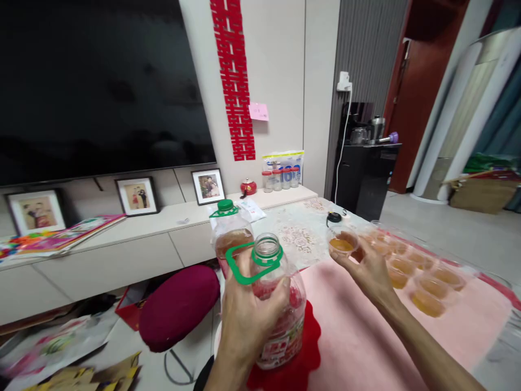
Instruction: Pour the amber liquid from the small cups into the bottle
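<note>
My left hand [254, 309] is closed around the upper part of a large clear plastic bottle [293, 290]. This bottle has a green carrying handle and an open mouth, and its base is over a red scalloped mat [312, 339]. In my right hand [372, 269], a small clear plastic cup [342, 241] with amber liquid is held by its side. Behind the first bottle stands a second bottle [234, 239] with a green cap and brownish liquid. Several cups of amber liquid [427, 301] are grouped on the right, next to my right forearm.
A pink cloth [345, 315] covers much of the table. Beyond it are a black coiled item [334, 217] and a low white cabinet [191, 214] with picture frames, jars and a red pot [248, 187]. A maroon stool [179, 307] stands left of the table.
</note>
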`<state>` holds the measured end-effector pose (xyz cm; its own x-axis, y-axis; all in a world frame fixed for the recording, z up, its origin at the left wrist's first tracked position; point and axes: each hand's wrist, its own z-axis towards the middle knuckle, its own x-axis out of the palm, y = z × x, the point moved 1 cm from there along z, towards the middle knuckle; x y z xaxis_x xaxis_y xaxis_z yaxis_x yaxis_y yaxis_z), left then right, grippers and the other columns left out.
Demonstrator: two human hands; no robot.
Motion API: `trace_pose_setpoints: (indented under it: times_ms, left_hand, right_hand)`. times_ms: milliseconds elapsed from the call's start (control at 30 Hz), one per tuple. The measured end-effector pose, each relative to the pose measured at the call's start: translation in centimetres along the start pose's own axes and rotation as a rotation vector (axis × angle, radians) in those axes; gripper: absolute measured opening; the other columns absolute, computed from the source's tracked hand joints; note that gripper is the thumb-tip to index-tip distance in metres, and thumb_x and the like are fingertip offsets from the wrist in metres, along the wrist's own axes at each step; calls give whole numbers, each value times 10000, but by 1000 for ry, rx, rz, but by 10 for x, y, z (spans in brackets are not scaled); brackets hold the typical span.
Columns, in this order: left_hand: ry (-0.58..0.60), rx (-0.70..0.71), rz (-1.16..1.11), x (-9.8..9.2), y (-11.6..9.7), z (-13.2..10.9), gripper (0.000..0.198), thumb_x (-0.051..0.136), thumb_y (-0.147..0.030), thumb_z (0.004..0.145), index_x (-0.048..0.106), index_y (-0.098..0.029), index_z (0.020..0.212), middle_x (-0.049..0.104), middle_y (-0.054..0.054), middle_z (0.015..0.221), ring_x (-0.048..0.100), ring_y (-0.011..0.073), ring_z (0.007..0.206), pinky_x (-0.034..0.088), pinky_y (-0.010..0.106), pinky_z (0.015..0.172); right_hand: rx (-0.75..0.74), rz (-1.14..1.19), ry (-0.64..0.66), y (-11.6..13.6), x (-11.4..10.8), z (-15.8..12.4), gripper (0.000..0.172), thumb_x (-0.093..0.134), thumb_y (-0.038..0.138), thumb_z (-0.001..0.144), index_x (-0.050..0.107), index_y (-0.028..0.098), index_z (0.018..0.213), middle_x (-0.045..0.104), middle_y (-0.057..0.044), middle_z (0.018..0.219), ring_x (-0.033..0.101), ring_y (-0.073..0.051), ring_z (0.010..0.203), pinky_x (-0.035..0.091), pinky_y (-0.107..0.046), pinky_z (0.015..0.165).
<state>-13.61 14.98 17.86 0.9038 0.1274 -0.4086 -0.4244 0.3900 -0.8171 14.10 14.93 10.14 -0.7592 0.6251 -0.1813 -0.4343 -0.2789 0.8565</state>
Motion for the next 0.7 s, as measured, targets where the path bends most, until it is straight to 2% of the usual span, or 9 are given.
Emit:
trace_pose_setpoints:
  times_ms: [100, 267, 333, 467, 700]
  left_hand:
    - [-28, 42, -10, 2, 2, -3, 447, 629, -435, 736, 678, -243, 1136, 720, 66, 1184, 650, 310, 1192, 495, 538, 1090]
    - [16, 88, 0, 1, 2, -4, 462, 627, -359, 773, 669, -286, 1228, 702, 40, 1267, 607, 306, 1277, 476, 530, 1096]
    - [28, 92, -15, 0, 1, -3, 479, 631, -348, 773, 666, -287, 1247, 694, 44, 1290, 593, 309, 1293, 464, 532, 1100]
    - [10, 80, -22, 2, 2, -3, 417, 635, -342, 770, 682, -258, 1176, 699, 56, 1249, 607, 316, 1226, 462, 542, 1075]
    - [-31, 74, -21, 5, 5, -6, 442, 657, -344, 775, 689, -268, 1210, 705, 63, 1246, 629, 316, 1182, 478, 536, 1051]
  right_hand:
    - [-149, 12, 82, 42, 12, 11, 701, 809, 556, 784, 650, 196, 1364, 655, -79, 1307, 641, -316, 1216, 543, -505, 1066]
    - [-721, -154, 176, 99, 30, 27, 470, 708, 346, 995, 597, 192, 1425, 632, -45, 1346, 639, -225, 1216, 538, -367, 1024]
    - [-860, -202, 189, 114, 36, 32, 418, 674, 299, 1023, 583, 181, 1414, 623, -47, 1349, 625, -214, 1226, 522, -349, 1021]
    - [-970, -196, 218, 133, 47, 39, 404, 648, 230, 990, 582, 162, 1383, 629, -52, 1300, 627, -210, 1187, 503, -338, 1006]
    - [-1039, -187, 254, 147, 55, 40, 448, 573, 152, 927, 579, 147, 1375, 620, -49, 1306, 609, -211, 1211, 474, -330, 1036]
